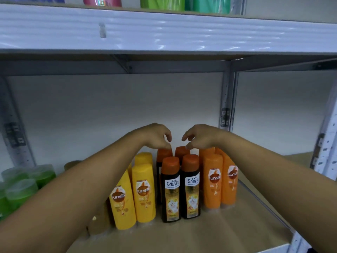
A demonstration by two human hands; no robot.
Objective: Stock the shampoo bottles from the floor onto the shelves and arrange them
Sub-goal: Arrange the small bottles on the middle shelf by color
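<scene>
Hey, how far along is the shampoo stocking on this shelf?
Done: yellow bottles, dark bottles and orange bottles stand in rows on the shelf. In hand: left hand and right hand are at the rear dark bottles' caps, seemingly straightening them. Left: the shelf's right side is bare; the floor is out of view.

Running off the top edge, showing only bases on the white upper shelf (164,30): a pink plastic bottle (102,1), a green plastic bottle (162,3), a teal plastic bottle (211,4). Hiding behind the front dark brown orange-capped shampoo bottles (171,190), showing caps alone: a rear pair (163,152). Blurring and leaving at the left edge: green bottles with translucent lids (21,190). Covering part of a yellow plastic shampoo bottle (122,205) and blurred brownish shapes (99,221): the left forearm (82,189). Curling over the rear caps, not showing touch or grip: fingers (168,142) of left hand (155,136) and right hand (200,136).
</scene>
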